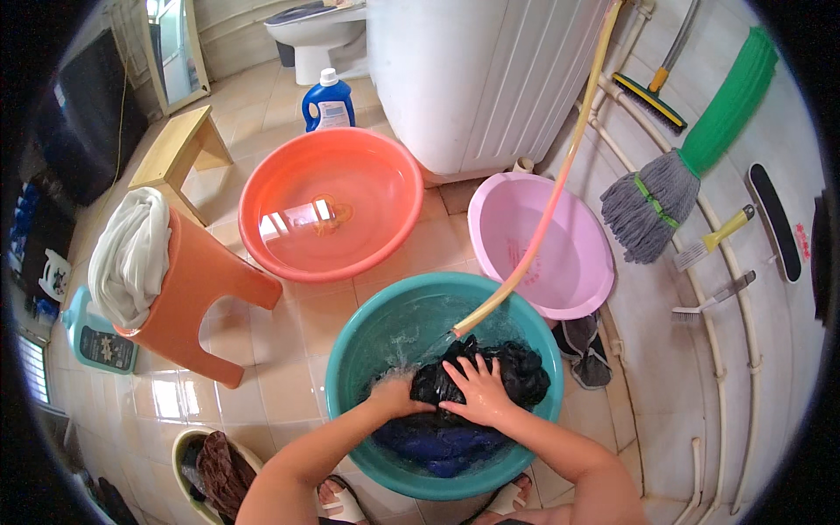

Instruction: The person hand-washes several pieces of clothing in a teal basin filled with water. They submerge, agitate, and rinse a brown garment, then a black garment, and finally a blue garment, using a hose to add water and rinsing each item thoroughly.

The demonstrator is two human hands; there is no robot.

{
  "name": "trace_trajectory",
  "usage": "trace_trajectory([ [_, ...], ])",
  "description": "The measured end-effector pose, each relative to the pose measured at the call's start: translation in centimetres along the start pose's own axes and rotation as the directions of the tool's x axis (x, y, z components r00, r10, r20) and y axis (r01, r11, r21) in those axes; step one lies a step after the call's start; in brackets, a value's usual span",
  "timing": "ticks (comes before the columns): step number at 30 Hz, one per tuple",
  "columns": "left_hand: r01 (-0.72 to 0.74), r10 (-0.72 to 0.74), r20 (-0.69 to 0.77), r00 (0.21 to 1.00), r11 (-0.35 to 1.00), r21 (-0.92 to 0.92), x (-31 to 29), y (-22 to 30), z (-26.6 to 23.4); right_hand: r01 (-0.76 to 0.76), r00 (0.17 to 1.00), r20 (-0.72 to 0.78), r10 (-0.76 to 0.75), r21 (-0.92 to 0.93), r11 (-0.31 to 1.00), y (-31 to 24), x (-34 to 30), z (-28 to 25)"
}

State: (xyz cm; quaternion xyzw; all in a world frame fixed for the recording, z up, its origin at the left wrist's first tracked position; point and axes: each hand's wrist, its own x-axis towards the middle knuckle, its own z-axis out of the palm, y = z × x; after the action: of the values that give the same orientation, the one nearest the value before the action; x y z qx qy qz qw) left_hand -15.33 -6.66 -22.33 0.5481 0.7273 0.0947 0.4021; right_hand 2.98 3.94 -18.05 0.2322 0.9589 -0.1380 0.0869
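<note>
In a teal basin (339,350) of water on the floor in front of me lies a soaked black cloth (525,372), with a dark blue cloth (446,446) nearer to me. My left hand (395,394) grips the black cloth's left side, its fingers partly hidden by cloth and splashing water. On top of the same cloth rests my right hand (479,391), open, with the fingers spread. A yellowish hose (551,210) hangs in from the upper right and runs water into the basin just beyond my hands.
An orange basin (262,254) of water stands beyond, left; a pink basin (595,293) is at right. White cloth (131,254) lies on an orange stool (197,289). A bucket (188,481) holds brown cloth. A blue detergent bottle (328,103) stands near a white machine (464,79). A mop (652,206) hangs right.
</note>
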Motion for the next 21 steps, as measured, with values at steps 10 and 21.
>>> trace_trajectory([
  [10,0.209,-0.212,0.009,0.977,0.971,0.114,3.5,-2.3,1.6,0.283,0.957,0.096,-0.272,-0.118,0.952,4.6,5.7,10.0],
  [21,-0.254,0.235,-0.14,0.962,0.957,-0.14,-7.4,4.5,-11.5,0.036,0.841,-0.233,0.489,0.925,0.379,1.8,-4.8,-7.1],
])
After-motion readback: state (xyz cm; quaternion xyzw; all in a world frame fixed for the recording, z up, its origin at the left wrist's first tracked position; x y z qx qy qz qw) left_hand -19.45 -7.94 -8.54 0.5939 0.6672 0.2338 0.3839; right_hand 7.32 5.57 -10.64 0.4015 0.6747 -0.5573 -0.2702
